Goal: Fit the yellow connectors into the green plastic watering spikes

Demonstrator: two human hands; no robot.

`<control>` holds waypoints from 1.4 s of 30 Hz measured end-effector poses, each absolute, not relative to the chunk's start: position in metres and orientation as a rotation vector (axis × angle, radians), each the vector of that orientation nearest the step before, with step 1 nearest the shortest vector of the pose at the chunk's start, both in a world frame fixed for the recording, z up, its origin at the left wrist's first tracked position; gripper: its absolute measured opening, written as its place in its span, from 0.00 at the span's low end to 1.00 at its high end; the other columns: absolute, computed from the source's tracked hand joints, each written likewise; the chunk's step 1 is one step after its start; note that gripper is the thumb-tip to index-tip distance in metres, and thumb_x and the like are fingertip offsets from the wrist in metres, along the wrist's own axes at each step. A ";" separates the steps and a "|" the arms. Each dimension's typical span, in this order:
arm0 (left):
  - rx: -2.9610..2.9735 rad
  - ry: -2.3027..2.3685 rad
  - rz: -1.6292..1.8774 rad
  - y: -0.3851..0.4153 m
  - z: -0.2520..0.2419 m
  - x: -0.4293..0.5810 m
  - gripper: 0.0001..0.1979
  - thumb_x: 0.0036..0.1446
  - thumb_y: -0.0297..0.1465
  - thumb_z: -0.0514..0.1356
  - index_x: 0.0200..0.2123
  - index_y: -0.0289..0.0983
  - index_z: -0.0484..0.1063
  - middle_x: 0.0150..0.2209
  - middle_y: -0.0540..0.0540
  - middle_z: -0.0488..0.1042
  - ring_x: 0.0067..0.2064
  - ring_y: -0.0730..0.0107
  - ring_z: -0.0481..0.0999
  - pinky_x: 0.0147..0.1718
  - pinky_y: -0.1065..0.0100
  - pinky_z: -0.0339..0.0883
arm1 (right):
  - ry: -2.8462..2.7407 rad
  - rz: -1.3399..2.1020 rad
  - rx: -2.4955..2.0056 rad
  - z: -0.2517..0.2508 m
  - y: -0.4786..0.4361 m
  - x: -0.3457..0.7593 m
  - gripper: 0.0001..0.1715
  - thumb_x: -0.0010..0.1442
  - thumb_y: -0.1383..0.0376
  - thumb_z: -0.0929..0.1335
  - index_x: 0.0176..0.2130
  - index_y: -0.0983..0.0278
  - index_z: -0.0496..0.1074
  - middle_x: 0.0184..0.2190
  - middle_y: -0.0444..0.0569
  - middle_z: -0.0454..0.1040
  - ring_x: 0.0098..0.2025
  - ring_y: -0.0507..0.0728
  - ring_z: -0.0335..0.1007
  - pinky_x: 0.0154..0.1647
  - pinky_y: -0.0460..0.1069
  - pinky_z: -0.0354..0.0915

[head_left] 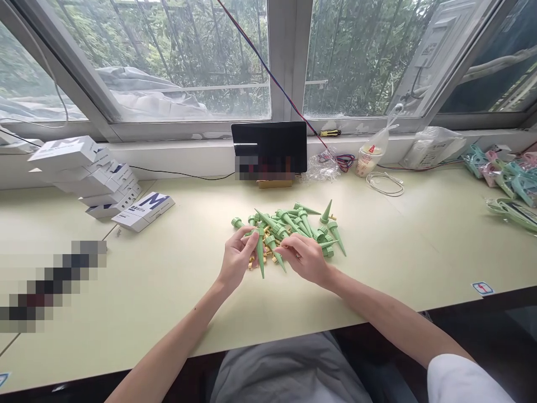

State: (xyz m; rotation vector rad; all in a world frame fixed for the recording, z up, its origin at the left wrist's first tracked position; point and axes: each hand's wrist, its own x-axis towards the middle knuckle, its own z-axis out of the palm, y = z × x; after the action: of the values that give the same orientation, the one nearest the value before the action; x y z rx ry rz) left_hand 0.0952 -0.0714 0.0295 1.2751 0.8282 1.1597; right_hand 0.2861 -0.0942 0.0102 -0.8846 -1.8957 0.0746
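Observation:
A heap of green cone-shaped plastic spikes (300, 224) with small yellow pieces (265, 230) mixed in lies on the pale table (176, 280) in front of me. My left hand (236, 258) is closed on one green spike (260, 254) that points down toward me. My right hand (305, 259) rests at the heap's near edge with fingers pinched together; what it pinches is too small to name. Another green spike (277, 256) lies between the two hands.
A dark tablet (271, 146) stands behind the heap by the window. White boxes (90, 173) are stacked at the left, one lying apart (145, 210). A bagged cup (369, 158), a coiled cable (385, 183) and pastel clips (505, 176) sit at the right.

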 end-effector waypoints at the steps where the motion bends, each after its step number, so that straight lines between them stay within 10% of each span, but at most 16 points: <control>1: 1.285 0.827 1.145 -0.071 0.029 0.095 0.14 0.60 0.43 0.63 0.39 0.38 0.70 0.22 0.51 0.73 0.16 0.77 0.66 0.12 0.76 0.57 | -1.872 0.079 -0.881 0.011 -0.094 0.286 0.11 0.70 0.61 0.64 0.34 0.61 0.67 0.24 0.44 0.68 0.23 0.51 0.60 0.23 0.46 0.59; 22: 1.091 0.694 0.973 -0.071 0.031 0.098 0.16 0.58 0.43 0.65 0.42 0.37 0.71 0.30 0.47 0.77 0.23 0.73 0.72 0.20 0.72 0.66 | -1.645 0.184 -0.752 0.014 -0.098 0.281 0.05 0.66 0.70 0.65 0.41 0.61 0.70 0.30 0.46 0.76 0.26 0.51 0.70 0.27 0.46 0.69; 32: 1.088 0.670 0.839 -0.075 0.033 0.098 0.17 0.59 0.44 0.64 0.43 0.40 0.66 0.18 0.57 0.64 0.15 0.80 0.59 0.15 0.77 0.52 | -1.736 0.189 -0.754 0.012 -0.097 0.279 0.03 0.67 0.67 0.65 0.40 0.61 0.69 0.28 0.45 0.75 0.25 0.50 0.69 0.27 0.45 0.69; 42: 1.112 0.717 0.853 -0.075 0.035 0.099 0.20 0.59 0.44 0.63 0.48 0.42 0.61 0.30 0.52 0.74 0.16 0.83 0.60 0.15 0.76 0.54 | -1.831 0.210 -0.773 0.006 -0.098 0.278 0.04 0.69 0.68 0.63 0.41 0.61 0.68 0.31 0.46 0.75 0.26 0.50 0.69 0.27 0.46 0.67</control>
State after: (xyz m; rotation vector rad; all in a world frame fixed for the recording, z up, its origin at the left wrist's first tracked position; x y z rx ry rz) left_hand 0.0993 -0.0755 0.0346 1.1119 0.7166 0.8528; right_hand 0.2779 -0.0978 0.0055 -0.7733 -1.8309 0.2102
